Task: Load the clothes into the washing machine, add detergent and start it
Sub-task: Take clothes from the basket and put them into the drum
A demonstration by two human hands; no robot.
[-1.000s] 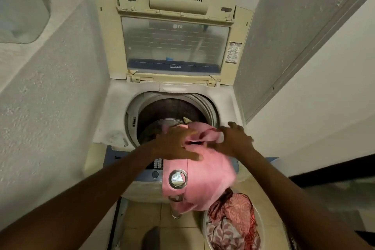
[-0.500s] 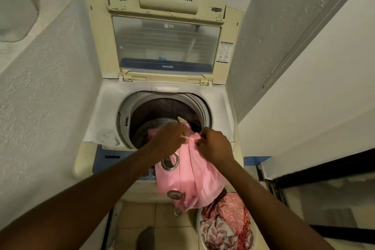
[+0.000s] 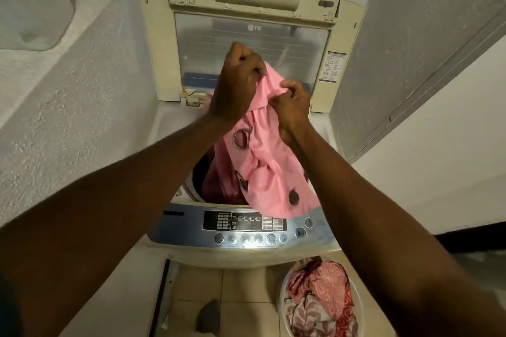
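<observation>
Over the open drum of the washing machine, both hands are now up high in front of the raised lid. Half a second ago they were down at the drum mouth. The left hand is fisted round the top edge of the pink curtain, and the right hand pinches a fold of the same edge just beside it, fingers curled into the cloth.

The lift changes where the curtain hangs. Before, its long tail draped over the front of the machine, down toward the basket. Now most of it hangs over the drum opening, with a metal eyelet showing below the left wrist. The lower hem reaches the top edge of the control panel. It's hard to tell whether the hem rests on the panel or hangs just clear of it. Some dark red cloth is already inside the drum.

For the task, this looks like the curtain being gathered up so its tail clears the front lip. The likely next move is to lower or drop it into the drum, keeping the hem off the panel.

Loading isn't finished, since patterned clothes still sit in the basket on the floor. No detergent is in view, and nothing shows the machine started.
</observation>
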